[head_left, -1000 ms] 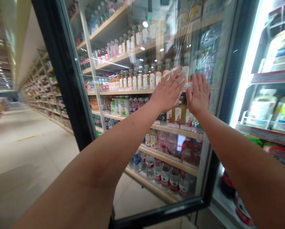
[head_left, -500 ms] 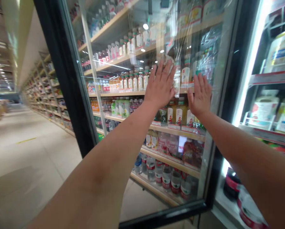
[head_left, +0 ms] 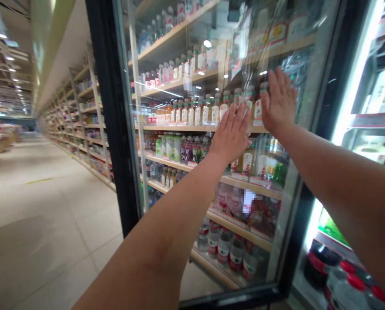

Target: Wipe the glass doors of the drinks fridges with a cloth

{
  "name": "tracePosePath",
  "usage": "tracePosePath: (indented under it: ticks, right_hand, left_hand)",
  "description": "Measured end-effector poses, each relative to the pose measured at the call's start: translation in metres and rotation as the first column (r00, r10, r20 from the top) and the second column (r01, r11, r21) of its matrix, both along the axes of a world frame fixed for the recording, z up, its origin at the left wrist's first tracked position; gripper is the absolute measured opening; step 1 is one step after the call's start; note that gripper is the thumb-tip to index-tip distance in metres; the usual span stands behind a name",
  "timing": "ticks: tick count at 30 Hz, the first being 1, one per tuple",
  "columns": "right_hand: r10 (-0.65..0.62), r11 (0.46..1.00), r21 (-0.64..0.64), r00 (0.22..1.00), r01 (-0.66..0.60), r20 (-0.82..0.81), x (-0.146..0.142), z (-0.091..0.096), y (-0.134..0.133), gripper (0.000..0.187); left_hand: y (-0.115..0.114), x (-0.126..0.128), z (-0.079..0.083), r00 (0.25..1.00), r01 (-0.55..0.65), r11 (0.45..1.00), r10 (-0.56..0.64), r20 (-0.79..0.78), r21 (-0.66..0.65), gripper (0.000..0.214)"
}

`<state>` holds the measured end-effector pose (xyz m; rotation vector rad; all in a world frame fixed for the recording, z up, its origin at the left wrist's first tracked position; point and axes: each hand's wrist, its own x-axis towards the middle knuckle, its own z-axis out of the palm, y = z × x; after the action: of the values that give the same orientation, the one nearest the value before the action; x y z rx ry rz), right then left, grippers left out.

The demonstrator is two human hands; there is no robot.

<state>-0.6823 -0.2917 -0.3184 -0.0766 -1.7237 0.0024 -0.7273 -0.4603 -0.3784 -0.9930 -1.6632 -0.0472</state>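
Left grip (head_left: 231,133), head view: flattened and wide, fingers straight and nearly side by side, laid against the pane; nothing was seen clasped in it, and whether something thin lay under the palm could not be told.
Right grip (head_left: 279,101): likewise flat and wide, thumb apart from the fingers, at two o'clock from the left one; it held nothing visible, and full contact with the glass could not be confirmed.
Glass door (head_left: 240,56): stood ajar from the centre toward one o'clock, directly before both palms, within its dark frame (head_left: 115,107).
Shine on the pane: pale streaks ran toward twelve o'clock above the left fingertips; film or reflection, it was hard to say.
Behind the glass: labelled bottles (head_left: 192,114) stood in rows on wooden shelves, the nearest shown row toward ten o'clock from the left knuckles.
Cooler side: a white light strip (head_left: 353,90) glowed at two o'clock, and red-capped bottles (head_left: 355,282) sat low at four o'clock.
Aisle side: stocked shelving (head_left: 92,125) receded toward ten o'clock, over a pale floor (head_left: 50,224) at eight.
Step in hand: judging by the palms, pressing or rubbing on the pane.
Next move: probably called for flat palms and even, gentle pressure, lest the door swing.
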Motion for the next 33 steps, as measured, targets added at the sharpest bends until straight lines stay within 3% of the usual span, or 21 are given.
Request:
tracePosePath:
  ticks: [3, 8, 12, 16, 18, 20, 22, 23, 25, 27, 28, 30, 33]
  right_hand:
    - [0.01, 1.0, -0.014, 0.997, -0.009, 0.076, -0.008, 0.007, 0.001, 0.06]
    - [0.013, 1.0, 0.009, 0.999, -0.013, 0.035, -0.012, -0.006, 0.002, 0.06]
    - [0.016, 1.0, 0.021, 0.999, -0.017, 0.036, -0.01, -0.006, 0.001, 0.06]
    - [0.022, 1.0, 0.02, 0.999, -0.022, 0.036, -0.01, -0.005, 0.004, 0.061]
    - [0.036, 0.999, 0.027, 0.999, -0.037, 0.031, -0.01, -0.006, 0.006, 0.062]
    - [0.038, 0.999, 0.036, 0.999, -0.039, 0.037, -0.01, -0.007, 0.006, 0.063]
    - [0.014, 0.999, 0.043, 0.999, -0.016, 0.039, -0.01, -0.009, 0.006, 0.064]
    - [-0.003, 0.999, 0.046, 0.999, 0.002, 0.038, -0.009, -0.009, 0.006, 0.064]
    - [-0.039, 0.997, 0.063, 0.999, 0.038, 0.027, -0.008, -0.01, 0.004, 0.065]
    - [-0.068, 0.996, 0.067, 0.997, 0.065, 0.033, -0.007, -0.01, 0.003, 0.065]
    - [-0.075, 0.996, 0.059, 0.996, 0.072, 0.046, -0.006, -0.01, 0.002, 0.066]
    - [-0.065, 0.997, 0.036, 0.996, 0.063, 0.067, -0.007, -0.01, 0.002, 0.067]
    - [-0.013, 1.0, 0.021, 0.999, 0.012, 0.044, -0.01, -0.01, 0.005, 0.067]
  left_hand:
    - [-0.001, -0.003, -0.004, 0.999, 0.034, 0.998, -0.035, 0.029, 0.044, 0.082]
    - [-0.028, -0.013, 0.003, 0.993, 0.116, 0.992, -0.116, 0.005, 0.038, 0.084]
    - [-0.058, -0.012, 0.03, 0.997, 0.036, 0.976, -0.049, 0.053, 0.216, 0.083]
    - [-0.057, -0.007, 0.041, 0.993, -0.082, 0.917, 0.04, 0.114, 0.391, 0.079]
    - [-0.048, -0.007, 0.034, 0.994, -0.077, 0.957, 0.053, 0.092, 0.28, 0.08]
    - [-0.04, -0.009, 0.027, 0.999, -0.029, 1.0, 0.029, 0.018, -0.004, 0.084]
    - [-0.038, -0.011, 0.028, 0.999, 0.008, 0.971, -0.02, -0.047, -0.24, 0.084]
    - [-0.039, -0.012, 0.032, 0.998, 0.016, 0.969, -0.031, -0.058, -0.248, 0.081]
    - [-0.046, -0.013, 0.044, 0.999, 0.02, 0.998, -0.022, -0.03, -0.053, 0.073]
    - [-0.052, -0.013, 0.055, 0.999, 0.024, 0.979, -0.033, 0.038, 0.2, 0.073]
    - [-0.055, -0.013, 0.057, 0.996, 0.036, 0.964, -0.056, 0.07, 0.265, 0.076]
    - [-0.057, -0.015, 0.054, 0.989, 0.072, 0.961, -0.103, 0.106, 0.267, 0.082]
    - [-0.055, -0.018, 0.037, 0.985, 0.116, 0.979, -0.135, 0.109, 0.166, 0.083]
